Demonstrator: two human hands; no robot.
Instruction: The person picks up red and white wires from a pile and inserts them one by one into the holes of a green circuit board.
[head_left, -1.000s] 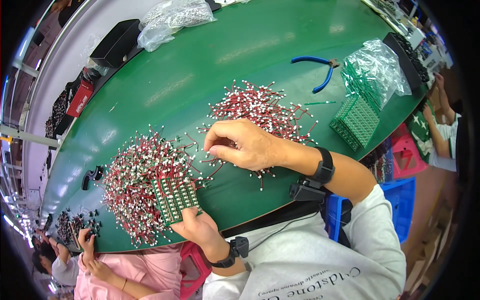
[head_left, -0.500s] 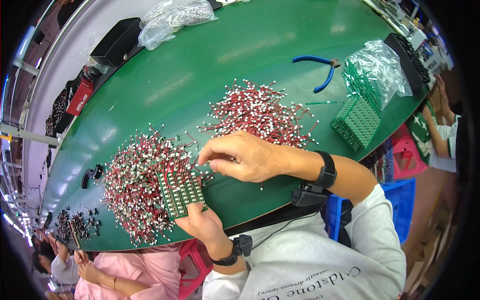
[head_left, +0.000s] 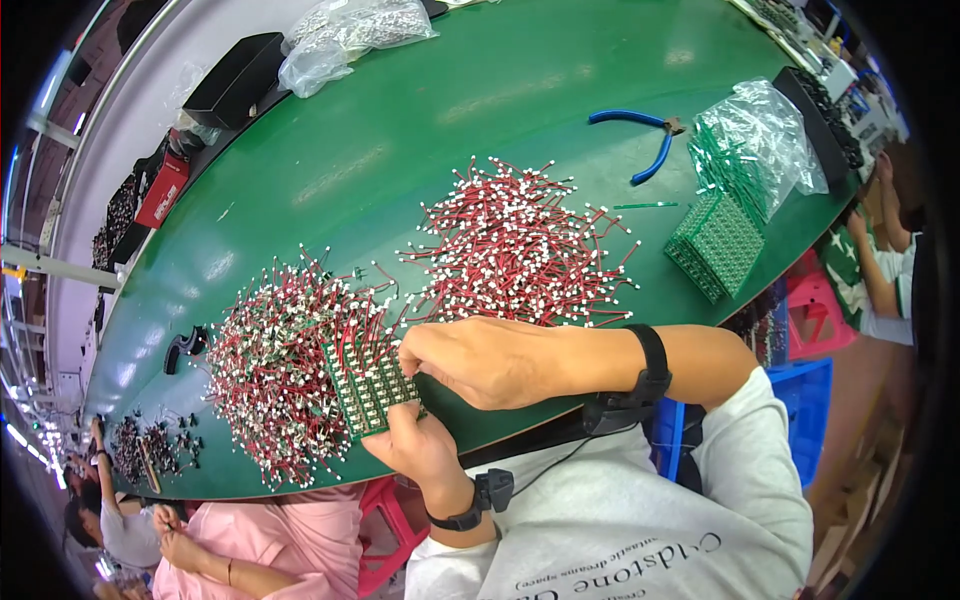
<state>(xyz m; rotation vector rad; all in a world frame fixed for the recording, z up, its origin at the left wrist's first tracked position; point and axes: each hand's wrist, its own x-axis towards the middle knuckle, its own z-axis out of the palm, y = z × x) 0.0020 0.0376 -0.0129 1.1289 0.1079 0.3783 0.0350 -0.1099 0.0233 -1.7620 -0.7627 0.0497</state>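
Note:
My left hand [head_left: 418, 447] grips the near right corner of a green circuit board panel [head_left: 372, 392], thumb on top. The panel carries rows of small white connectors, and red wires lie across its far left part. My right hand [head_left: 478, 362] is closed at the panel's right edge, fingertips bent down and pressed together; what they pinch, if anything, is hidden. Beside the panel on the left is a big heap of red and black wires with white plugs [head_left: 268, 375]. Beyond my right hand spreads a pile of red wires with white plugs [head_left: 510, 245].
Blue-handled cutters [head_left: 662, 150] lie at the far right, near a stack of green panels [head_left: 715, 245], thin green strips [head_left: 728, 165] and a clear plastic bag [head_left: 765, 130]. A black tape dispenser-like object [head_left: 183, 350] sits left. Co-workers sit at both sides; one wears pink [head_left: 265, 535].
My right hand has come down and nearer, from above the wires to the panel's right edge. The panel and my left hand have shifted slightly right.

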